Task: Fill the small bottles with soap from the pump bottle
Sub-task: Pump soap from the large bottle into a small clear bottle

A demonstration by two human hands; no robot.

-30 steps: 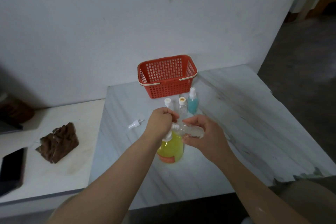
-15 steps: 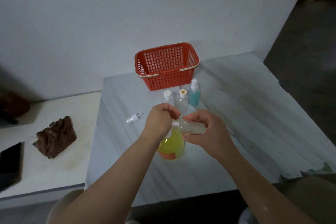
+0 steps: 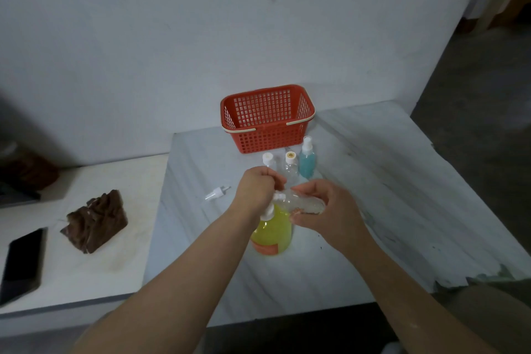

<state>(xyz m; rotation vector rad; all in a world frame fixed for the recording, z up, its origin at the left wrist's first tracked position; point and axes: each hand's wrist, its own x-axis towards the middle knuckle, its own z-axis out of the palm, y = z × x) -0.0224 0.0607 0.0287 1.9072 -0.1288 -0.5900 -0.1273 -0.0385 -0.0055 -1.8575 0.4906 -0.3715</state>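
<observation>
Naming the ground first: what carries the work? (Student)

A pale, grey-veined table (image 3: 373,181) fills the centre and right of the frame and stands against a white wall (image 3: 143,52). A lower white counter (image 3: 86,253) adjoins it at the left, and dark floor (image 3: 488,95) shows at the upper right. (Tutor)

Where is the pump bottle, and how does it look? (Student)

The pump bottle (image 3: 271,234) stands upright on the table at frame centre. It is rounded and translucent, with a white pump and an orange label low on its body. The left hand (image 3: 255,190) is curled over the pump head and grips it. The right hand (image 3: 327,215) has fingers and thumb wrapped round a small clear bottle (image 3: 298,202), which lies tilted almost sideways with its mouth at the nozzle. (Tutor)

And the containers? (Student)

The pump bottle holds yellow liquid. What the held bottle contains cannot be told. Above the hands stand two clear bottles with white caps (image 3: 268,161) (image 3: 290,165), and just right of them a spray bottle (image 3: 307,159) of teal liquid. A red mesh basket (image 3: 267,121) sits behind them at the wall. A loose white spray cap (image 3: 217,192) lies on the table left of the hands. On the counter rest a brown rock-like lump (image 3: 96,221) and, at the far left edge, a dark phone (image 3: 23,261). (Tutor)
</observation>
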